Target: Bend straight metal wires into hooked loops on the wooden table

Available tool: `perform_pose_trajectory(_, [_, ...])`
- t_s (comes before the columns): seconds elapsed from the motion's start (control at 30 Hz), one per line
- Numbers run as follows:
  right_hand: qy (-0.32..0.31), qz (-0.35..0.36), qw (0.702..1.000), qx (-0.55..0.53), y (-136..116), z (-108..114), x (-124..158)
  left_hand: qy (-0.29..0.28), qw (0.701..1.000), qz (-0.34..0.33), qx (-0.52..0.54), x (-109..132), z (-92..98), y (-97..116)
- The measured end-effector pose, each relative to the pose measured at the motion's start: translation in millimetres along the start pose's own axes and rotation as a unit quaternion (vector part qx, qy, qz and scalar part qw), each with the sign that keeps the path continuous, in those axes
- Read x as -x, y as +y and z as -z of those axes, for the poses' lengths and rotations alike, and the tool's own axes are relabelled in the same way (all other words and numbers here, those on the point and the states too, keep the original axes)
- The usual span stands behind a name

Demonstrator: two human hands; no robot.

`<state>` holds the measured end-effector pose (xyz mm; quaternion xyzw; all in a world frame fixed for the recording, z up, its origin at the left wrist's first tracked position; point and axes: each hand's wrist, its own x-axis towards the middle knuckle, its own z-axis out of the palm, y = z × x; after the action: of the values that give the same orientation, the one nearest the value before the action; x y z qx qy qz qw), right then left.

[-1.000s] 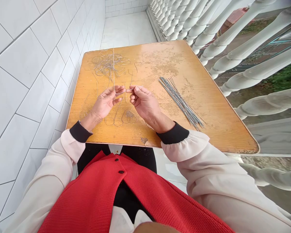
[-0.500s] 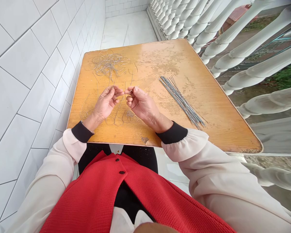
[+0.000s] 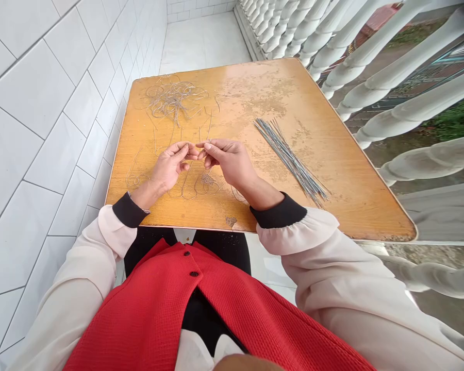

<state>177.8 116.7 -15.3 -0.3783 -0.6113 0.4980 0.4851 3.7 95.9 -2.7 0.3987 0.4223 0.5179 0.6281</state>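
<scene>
Red vest [image 3: 139, 314], pale sleeves [image 3: 317, 273], black cuffs [image 3: 280, 214]

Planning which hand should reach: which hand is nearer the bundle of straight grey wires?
Right. The right hand is closer, just to the left of the bundle of straight grey wires in this view. The left hand is farther away, on the far side of the right hand.

Head-worn; facing forward, down at hands [image 3: 168, 167] [image 3: 228, 162]
</scene>
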Motion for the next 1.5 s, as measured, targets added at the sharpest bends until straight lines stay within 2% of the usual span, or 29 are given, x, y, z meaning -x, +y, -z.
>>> perform_pose_trajectory(0.13, [0.038, 0.058, 0.984, 0.162, 9.5, 2.4, -1.2, 0.021, 1.0, -0.004, -0.013, 2.2, -3.3, -3.5])
perform_pose_trajectory(0.23, [0.048, 0.12, 0.947, 0.295, 18.0, 4.5, -3.5, 0.04, 0.998, -0.008, -0.04, 2.4, -4.8, -7.1])
perform_pose_trajectory(0.3, [0.05, 0.134, 0.917, 0.372, 22.2, 4.5, -4.6, 0.048, 0.997, -0.016, -0.061, 1.2, -5.0, -9.1])
perform_pose_trajectory(0.47, [0.018, 0.09, 0.861, 0.5, 18.9, -2.2, -3.3, 0.062, 0.99, -0.033, -0.123, -2.7, -3.9, -11.2])
perform_pose_trajectory(0.6, [-0.005, 0.06, 0.84, 0.54, 8.8, -6.2, 0.0, 0.056, 0.979, -0.046, -0.193, -3.5, -1.8, -11.4])
perform_pose_trajectory(0.67, [-0.002, 0.061, 0.846, 0.53, 6.7, -5.4, 0.3, 0.052, 0.97, -0.045, -0.234, -3.8, -0.6, -11.3])
perform_pose_trajectory(0.73, [-0.002, 0.063, 0.876, 0.478, 7.1, -3.5, -0.7, 0.049, 0.961, -0.039, -0.27, -4.6, 0.7, -11.1])
perform_pose_trajectory(0.83, [-0.003, 0.001, 0.955, 0.295, 9.1, -1.3, -3.1, 0.053, 0.952, -0.041, -0.299, -6.5, 2.4, -11.1])
perform_pose_trajectory(0.9, [0.005, -0.062, 0.988, 0.139, 8.3, -1.2, -3.4, 0.06, 0.95, -0.052, -0.302, -7.7, 3.1, -11.2])
perform_pose_trajectory(1.0, [0.016, -0.105, 0.994, -0.026, 3.4, -3.1, -1.4, 0.078, 0.95, -0.065, -0.295, -9.5, 3.9, -12.4])
perform_pose_trajectory(1.07, [0.013, -0.11, 0.992, -0.067, 0.8, -4.9, 0.2, 0.085, 0.95, -0.075, -0.292, -10.8, 4.6, -13.8])
perform_pose_trajectory(1.2, [0.011, -0.092, 0.995, -0.029, 6.0, -7.0, -0.1, 0.082, 0.947, -0.086, -0.298, -11.1, 4.3, -15.0])
perform_pose_trajectory(1.3, [0.028, -0.044, 0.996, 0.077, 15.7, -6.4, -2.0, 0.078, 0.95, -0.07, -0.295, -8.9, 1.6, -12.7])
perform_pose_trajectory(1.37, [0.031, 0.004, 0.983, 0.178, 20.1, -5.5, -2.3, 0.073, 0.954, -0.049, -0.288, -7.1, -0.6, -10.6])
perform_pose_trajectory(1.5, [0.025, 0.104, 0.936, 0.335, 21.2, -4.0, -0.6, 0.057, 0.962, -0.013, -0.266, -5.7, -1.9, -9.6])
